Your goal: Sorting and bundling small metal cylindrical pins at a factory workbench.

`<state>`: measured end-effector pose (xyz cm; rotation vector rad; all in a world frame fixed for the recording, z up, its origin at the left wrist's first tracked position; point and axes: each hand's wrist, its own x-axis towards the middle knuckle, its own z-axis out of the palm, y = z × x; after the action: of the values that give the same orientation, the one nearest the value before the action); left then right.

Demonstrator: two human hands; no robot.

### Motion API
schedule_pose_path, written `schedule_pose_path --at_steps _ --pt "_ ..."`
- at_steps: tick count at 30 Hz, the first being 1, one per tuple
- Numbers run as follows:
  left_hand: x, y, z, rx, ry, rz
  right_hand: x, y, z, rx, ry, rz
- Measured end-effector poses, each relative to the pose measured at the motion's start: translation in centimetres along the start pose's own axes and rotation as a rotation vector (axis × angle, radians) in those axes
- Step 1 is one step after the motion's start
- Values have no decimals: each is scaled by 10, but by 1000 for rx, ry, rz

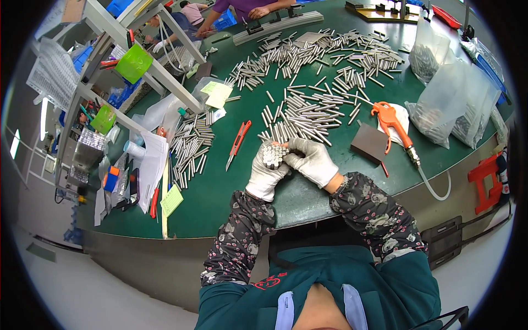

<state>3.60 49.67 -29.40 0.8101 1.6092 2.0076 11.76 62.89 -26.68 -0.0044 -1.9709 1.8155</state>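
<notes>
A bundle of short metal rods stands gathered above the near edge of the green table, long axes roughly upright, cut ends facing the camera. The gloved left hand wraps closed around the bundle from below; the gloved right hand presses against its right side, fingers curled. Loose rods lie scattered just beyond, a red utility knife to the left

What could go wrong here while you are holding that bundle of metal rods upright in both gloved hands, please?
1. The bundle of rods is held only by the left hand and right hand; a looser grip could let rods slide out onto the green table.
2. Dropped rods might roll into the loose rods just behind and mix.
</notes>
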Motion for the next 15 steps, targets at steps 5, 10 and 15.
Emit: schedule_pose_path --at_steps 5,10,15 --pt "1 -9 -2 46 30 80 0 -1 -1 -7 -4 9" --pt "2 -9 -1 186 21 222 1 -2 -2 -13 -26 63" --pt "4 -15 2 285 105 349 2 3 -2 -109 3 -3"
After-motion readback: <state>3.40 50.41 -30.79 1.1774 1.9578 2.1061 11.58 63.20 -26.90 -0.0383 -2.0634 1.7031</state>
